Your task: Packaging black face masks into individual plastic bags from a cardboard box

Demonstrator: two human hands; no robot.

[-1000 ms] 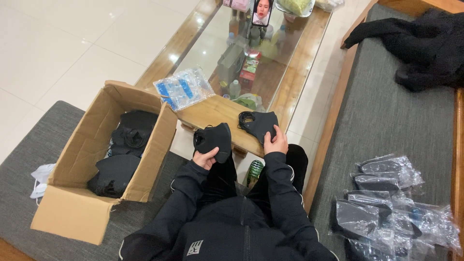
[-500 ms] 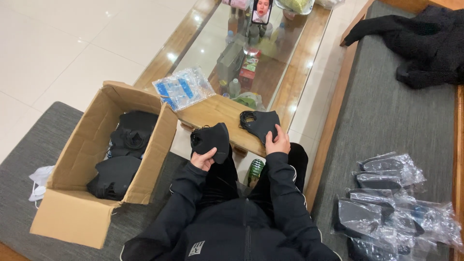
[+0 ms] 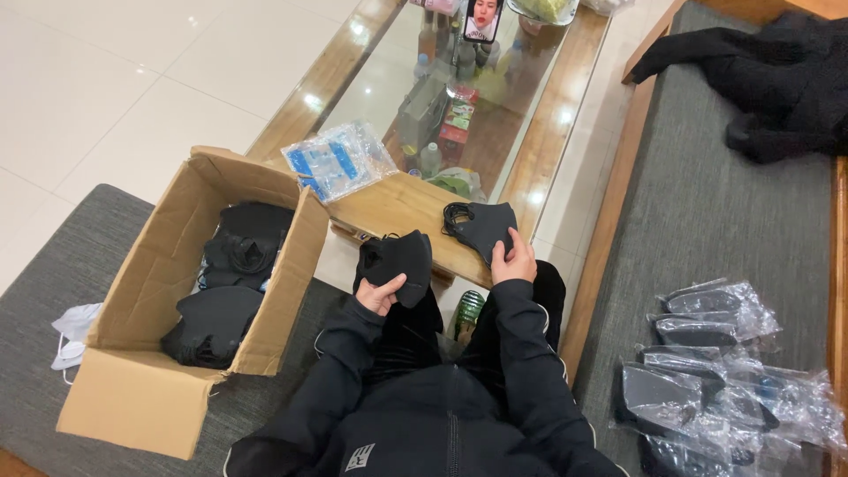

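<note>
My left hand [image 3: 382,295] grips a black face mask [image 3: 397,263] held up over my lap. My right hand [image 3: 512,262] holds a second black face mask [image 3: 483,227] against the near corner of the wooden-framed glass table [image 3: 397,205]. Both arms are in black sleeves. An open cardboard box [image 3: 132,389] stands to my left on the grey cushion, with stacks of black masks [image 3: 231,283] inside.
A clear bag of blue-and-white packets [image 3: 336,161] lies on the table's corner. Several masks sealed in clear bags [image 3: 715,371] are piled on the grey bench at right. A black garment [image 3: 777,75] lies farther along it. A phone [image 3: 482,18] stands on the table. White masks [image 3: 69,331] lie beside the box.
Both hands have shifted very slightly, each still holding its black mask; the view has tilted a little. Nothing was picked up or put down.
</note>
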